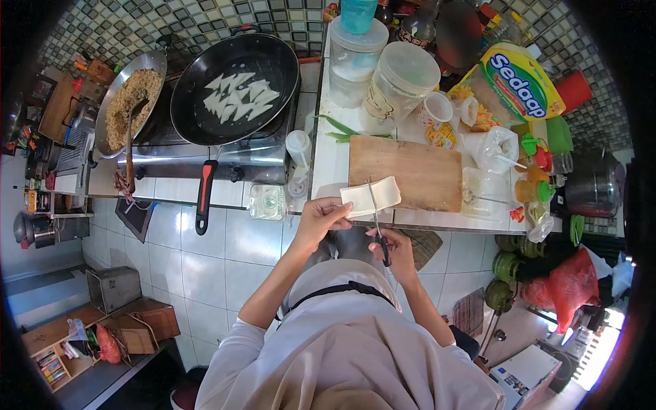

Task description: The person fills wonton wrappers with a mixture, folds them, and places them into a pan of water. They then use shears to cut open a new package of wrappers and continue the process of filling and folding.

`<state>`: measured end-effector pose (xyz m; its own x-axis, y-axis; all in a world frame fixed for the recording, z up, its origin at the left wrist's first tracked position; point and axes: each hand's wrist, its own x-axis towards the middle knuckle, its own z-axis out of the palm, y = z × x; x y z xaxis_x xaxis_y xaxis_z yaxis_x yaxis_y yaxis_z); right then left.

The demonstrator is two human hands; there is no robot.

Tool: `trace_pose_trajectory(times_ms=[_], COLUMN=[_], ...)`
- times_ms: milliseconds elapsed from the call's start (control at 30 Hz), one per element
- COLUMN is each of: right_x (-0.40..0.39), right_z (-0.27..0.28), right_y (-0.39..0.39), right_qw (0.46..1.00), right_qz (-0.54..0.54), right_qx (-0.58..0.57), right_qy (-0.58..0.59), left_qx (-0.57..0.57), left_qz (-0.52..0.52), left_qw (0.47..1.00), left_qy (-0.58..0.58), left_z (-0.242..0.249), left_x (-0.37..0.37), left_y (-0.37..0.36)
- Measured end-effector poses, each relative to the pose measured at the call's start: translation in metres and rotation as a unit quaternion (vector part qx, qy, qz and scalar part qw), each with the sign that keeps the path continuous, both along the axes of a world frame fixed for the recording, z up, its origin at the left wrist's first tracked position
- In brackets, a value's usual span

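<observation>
My left hand (324, 220) pinches a small stack of pale rectangular dough sheets (384, 193) at its left end, over the counter's front edge. In my right hand (396, 251) is a pair of scissors (376, 212) with dark handles. The blades lie across the middle of the sheets, pointing away from me; whether they are cutting through cannot be made out. Just behind the sheets lies a wooden cutting board (424, 164). On the stove to the left, a black frying pan (184, 109) holds several pale, pointed pieces (239, 97) spread over its bottom.
A metal wok (160, 63) of brown crumbly food with a spatula stands far left. The pan's handle (205, 195) juts past the stove front. Plastic tubs (403, 75), green chillies (342, 128), a Sedaap packet (523, 82) and a clear plastic box (482, 191) surround the board.
</observation>
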<state>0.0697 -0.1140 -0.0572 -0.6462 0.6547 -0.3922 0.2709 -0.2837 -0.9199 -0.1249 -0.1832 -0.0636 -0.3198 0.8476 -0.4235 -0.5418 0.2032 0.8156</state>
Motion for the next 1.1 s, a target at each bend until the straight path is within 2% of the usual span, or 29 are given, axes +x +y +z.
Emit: trace_pose_trajectory(times_ms=[233,300,467,500,533,567,633,667,733,767,800,867,1000,1067,1100], right_x=[0.005,0.007,0.026,0.027,0.027,0.028,0.027,0.025,0.021,0.018,0.015,0.011,0.004,0.002,0.003], right_z=[-0.008,0.008,0.037,0.045,0.053,0.059,0.067,0.068,0.067,0.066,0.065,0.063,0.060,0.057,0.054], right_y=[0.006,0.009,0.034,0.043,0.052,0.063,0.085,0.095,0.110,0.114,0.118,0.125,0.127,0.128,0.131], right_qw=[0.998,0.998,1.000,0.990,0.959,0.958,0.908,0.907,0.848,0.847,0.843,0.837,0.799,0.788,0.791], right_qz=[0.018,-0.004,-0.005,-0.011,-0.018,-0.022,-0.032,-0.035,0.029,0.027,0.047,0.065,0.078,0.077,0.080], right_qx=[0.049,-0.066,-0.008,0.131,0.267,0.269,0.363,0.365,0.479,0.481,0.478,0.477,0.509,0.523,0.524], right_qy=[-0.022,0.011,-0.001,-0.047,-0.093,-0.094,-0.207,-0.206,-0.224,-0.223,-0.242,-0.260,-0.309,-0.317,-0.306], left_qx=[0.006,0.013,0.020,0.021,0.023,0.025,-0.001,0.002,0.042,0.058,0.061,0.051,0.027,0.028,0.028], left_qz=[0.013,0.034,0.077,0.059,0.040,0.037,-0.024,-0.026,-0.065,-0.071,-0.071,-0.006,-0.038,-0.112,-0.112], left_qw=[1.000,0.999,0.996,0.993,0.987,0.987,0.966,0.966,0.897,0.861,0.860,0.736,0.743,0.716,0.716], left_qy=[0.008,0.008,0.039,0.098,0.156,0.156,0.257,0.258,0.435,0.500,0.501,0.675,0.668,0.689,0.689], left_z=[0.004,0.006,0.015,0.018,0.022,0.029,0.043,0.044,0.042,0.035,0.035,0.037,0.055,0.049,0.045], left_x=[0.001,0.002,0.000,0.001,0.002,0.004,0.010,0.012,0.014,0.014,0.016,0.020,0.020,0.021,0.022], left_y=[0.003,0.004,0.006,0.008,0.011,0.015,0.027,0.034,0.047,0.053,0.054,0.054,0.049,0.050,0.051])
